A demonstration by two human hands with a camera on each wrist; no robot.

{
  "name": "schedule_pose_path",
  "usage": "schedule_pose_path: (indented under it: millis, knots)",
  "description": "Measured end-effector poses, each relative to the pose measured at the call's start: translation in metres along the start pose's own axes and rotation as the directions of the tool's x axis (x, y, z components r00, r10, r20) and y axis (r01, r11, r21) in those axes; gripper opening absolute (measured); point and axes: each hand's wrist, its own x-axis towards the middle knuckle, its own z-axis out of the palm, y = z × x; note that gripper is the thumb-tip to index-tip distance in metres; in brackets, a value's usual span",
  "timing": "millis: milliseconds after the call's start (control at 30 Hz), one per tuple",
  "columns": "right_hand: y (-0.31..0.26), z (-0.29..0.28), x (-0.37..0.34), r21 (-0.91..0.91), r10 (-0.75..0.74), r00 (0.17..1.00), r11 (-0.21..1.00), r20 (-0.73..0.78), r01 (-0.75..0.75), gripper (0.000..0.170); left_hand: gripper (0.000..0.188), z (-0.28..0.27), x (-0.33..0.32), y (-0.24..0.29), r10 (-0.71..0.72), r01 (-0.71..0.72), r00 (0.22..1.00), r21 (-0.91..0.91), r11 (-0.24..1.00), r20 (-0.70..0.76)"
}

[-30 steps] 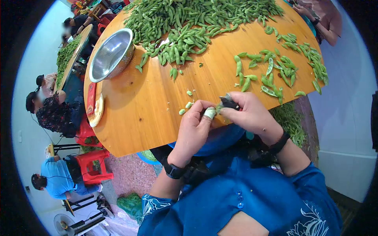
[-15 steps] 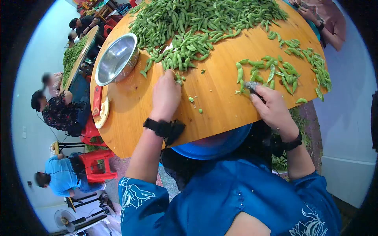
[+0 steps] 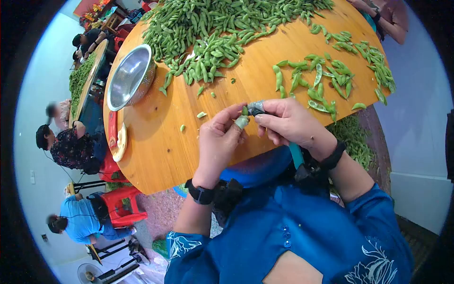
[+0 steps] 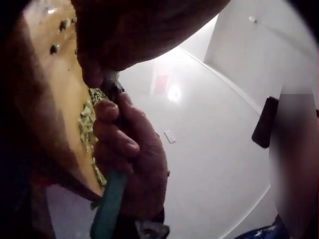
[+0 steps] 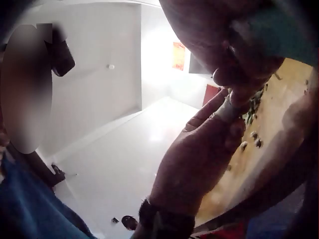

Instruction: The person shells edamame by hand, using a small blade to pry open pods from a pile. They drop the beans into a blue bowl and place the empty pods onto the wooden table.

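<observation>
Metal colander [image 3: 131, 75]: left side of the wooden table [image 3: 161, 142]. Loose beans [image 3: 202, 115]: a few, scattered near the left hand. Pod heap [image 3: 208, 28]: far side. Left hand [image 3: 218, 142]: pinching a green pod [image 3: 244, 111], thumb wrapped. Blue basin [image 3: 255, 176]: below the table edge. Right hand [image 3: 293, 124]: gripping a teal handle [image 3: 296, 154], fingertips beside the pod. Loose pods [image 3: 338, 75]: right side, some split. Step in hand, apparently: shelling. Next move likely calls for parting the pod; nothing evidently obstructs.
</observation>
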Motion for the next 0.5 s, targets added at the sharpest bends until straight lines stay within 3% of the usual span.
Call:
schedule_pose_path:
  millis: [100, 167, 233, 300, 400, 500]
  knots:
    - [0.004, 0.001, -0.003, -0.007, 0.035, 0.999, 0.999, 0.031, -0.034, 0.017, 0.028, 0.004, -0.008, -0.01, 0.049, -0.047, 0.999, 0.084, 0.995, -0.023]
    - [0.002, 0.005, -0.009, 0.036, 0.02, 1.0, 0.999, 0.023, -0.021, 0.015, 0.033, 0.008, -0.012, -0.008, 0.34, -0.304, 0.94, 0.486, 0.82, 0.015]
    - [0.008, 0.006, -0.01, 0.011, 0.007, 1.0, 1.0, 0.014, -0.007, 0.014, 0.037, 0.012, -0.014, -0.009, 0.324, -0.285, 0.946, 0.523, 0.803, 0.019]
    - [0.014, 0.007, -0.009, -0.014, -0.01, 1.0, 1.0, 0.008, 0.01, 0.013, 0.034, 0.015, -0.016, -0.014, 0.416, -0.324, 0.909, 0.626, 0.709, -0.001]
    - [0.019, 0.01, -0.009, -0.015, -0.027, 1.0, 1.0, -0.009, 0.027, 0.012, 0.031, 0.02, -0.02, -0.013, 0.434, -0.314, 0.901, 0.667, 0.675, -0.016]
    - [0.019, 0.02, -0.008, 0.046, -0.057, 0.994, 0.997, -0.093, 0.062, 0.012, 0.032, 0.019, -0.018, -0.018, 0.482, -0.382, 0.876, 0.603, 0.7, -0.005]
